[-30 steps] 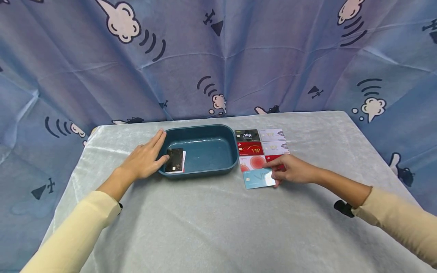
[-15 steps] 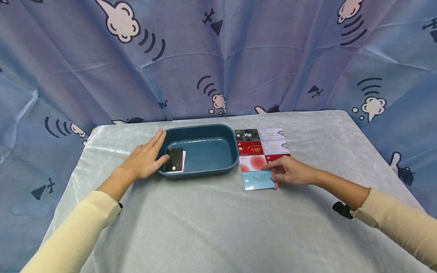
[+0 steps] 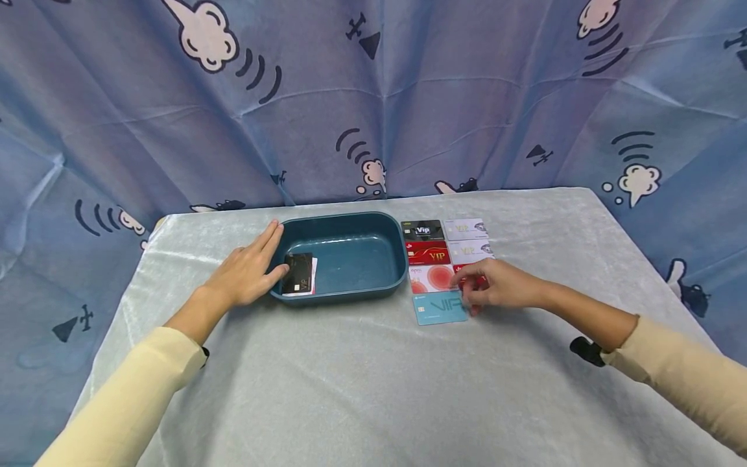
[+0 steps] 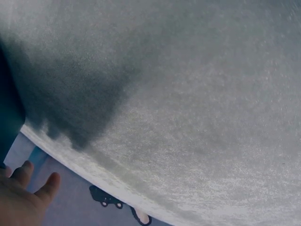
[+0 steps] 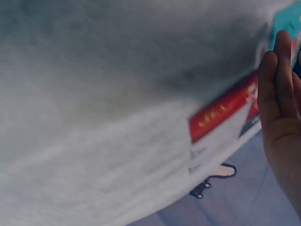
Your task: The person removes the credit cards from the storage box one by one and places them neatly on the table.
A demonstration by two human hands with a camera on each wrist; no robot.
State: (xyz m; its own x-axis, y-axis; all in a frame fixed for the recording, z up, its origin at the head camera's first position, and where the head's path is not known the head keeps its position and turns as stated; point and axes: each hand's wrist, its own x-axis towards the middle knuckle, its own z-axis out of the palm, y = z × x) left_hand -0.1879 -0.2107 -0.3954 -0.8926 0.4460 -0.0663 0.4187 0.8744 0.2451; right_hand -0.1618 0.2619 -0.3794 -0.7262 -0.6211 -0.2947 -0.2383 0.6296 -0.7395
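My left hand (image 3: 248, 269) rests at the left end of a dark teal plastic tray (image 3: 362, 259), fingers straight along the outside and thumb over the rim. Inside, by the thumb, a black VIP card (image 3: 299, 269) lies on top of other cards. My right hand (image 3: 502, 285) hovers with loosely bent fingers at the right edge of a light blue VIP card (image 3: 434, 309), which lies flat on the cloth. Above that card is a white card with pink circles (image 3: 430, 279). A red card (image 3: 459, 267) is partly hidden under the right fingers.
Farther back in the card rows lie a black Vip card (image 3: 421, 231), a red VIP card (image 3: 426, 253) and two pale VIP cards (image 3: 465, 229). A light grey velvety cloth (image 3: 350, 376) covers the table. Behind it hangs a blue patterned curtain (image 3: 327, 97).
The light blue card has shifted slightly left and now lies flat, lined up under the pink-circle card. My right fingers have let go of it and lifted. The left hand has stayed still.
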